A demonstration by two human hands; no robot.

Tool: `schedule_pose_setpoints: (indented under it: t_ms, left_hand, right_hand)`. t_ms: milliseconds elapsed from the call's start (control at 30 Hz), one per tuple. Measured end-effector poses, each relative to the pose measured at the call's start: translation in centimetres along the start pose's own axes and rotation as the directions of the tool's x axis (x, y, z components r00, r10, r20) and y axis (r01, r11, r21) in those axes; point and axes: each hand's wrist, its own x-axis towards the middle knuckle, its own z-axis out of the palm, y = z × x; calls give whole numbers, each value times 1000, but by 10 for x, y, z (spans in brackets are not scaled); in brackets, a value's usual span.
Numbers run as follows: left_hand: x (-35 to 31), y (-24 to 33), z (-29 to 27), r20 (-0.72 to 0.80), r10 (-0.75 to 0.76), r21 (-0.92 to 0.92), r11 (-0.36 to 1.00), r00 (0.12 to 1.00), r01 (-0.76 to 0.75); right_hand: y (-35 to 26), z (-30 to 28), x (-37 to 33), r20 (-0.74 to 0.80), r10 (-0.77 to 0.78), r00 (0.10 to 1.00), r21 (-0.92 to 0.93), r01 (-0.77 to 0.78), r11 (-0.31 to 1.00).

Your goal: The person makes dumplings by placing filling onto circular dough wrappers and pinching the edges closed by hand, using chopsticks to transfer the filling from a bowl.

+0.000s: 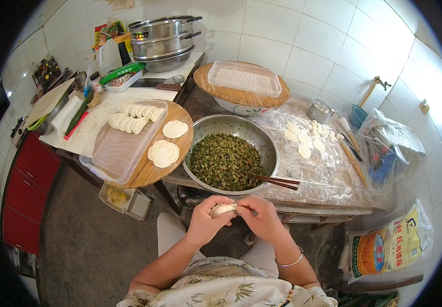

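My left hand (206,219) and my right hand (260,217) meet in front of me, both pinching one pale dumpling (223,209) between the fingers. Just beyond them stands a big steel bowl (268,148) of chopped green filling (225,160), with dark chopsticks (274,180) resting on its near rim. To the left, a round wooden board (152,171) carries flat dough wrappers (163,152) and a clear plastic tray (113,153) holding several folded dumplings (131,116) at its far end.
Floured tabletop (328,176) to the right bears several rolled wrappers and dough balls (313,130). Behind are a covered bowl with an upturned clear tray (244,79), stacked steel steamers (163,41), a small metal cup (318,110), a flour sack (384,248) on the floor and red cabinets (29,189).
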Motion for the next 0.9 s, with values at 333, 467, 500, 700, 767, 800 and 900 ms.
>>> schedule_pose_setpoints:
  t_ms: [333, 467, 500, 700, 767, 800, 900]
  left_hand:
    - [-2, 6, -8, -4, -100, -58, 993, 995, 100]
    - [0, 10, -16, 13, -113, -57, 992, 994, 113]
    - [0, 9, -20, 1, -99, -57, 993, 995, 99]
    - [3, 6, -43, -62, -49, -54, 997, 997, 46]
    - [6, 14, -45, -86, -54, -52, 997, 995, 50]
    - [8, 20, -47, -95, -58, -49, 997, 994, 53]
    - [18, 62, -73, -176, 9, 9, 1000, 984, -8]
  right_hand:
    - [-9, 12, 8, 9, 30, 999, -88, -29, 996]
    - [-4, 22, 17, 47, -160, 986, -163, 165, 973]
    - [-3, 26, 21, 55, -214, 975, -178, 221, 959]
    - [-10, 44, 42, 88, -330, 940, -198, 341, 919]
    - [-10, 46, 48, 78, -269, 960, -139, 278, 951]
    - [-14, 47, 51, 56, -247, 967, -91, 251, 964]
    - [-15, 40, 57, -65, -214, 975, -73, 209, 975]
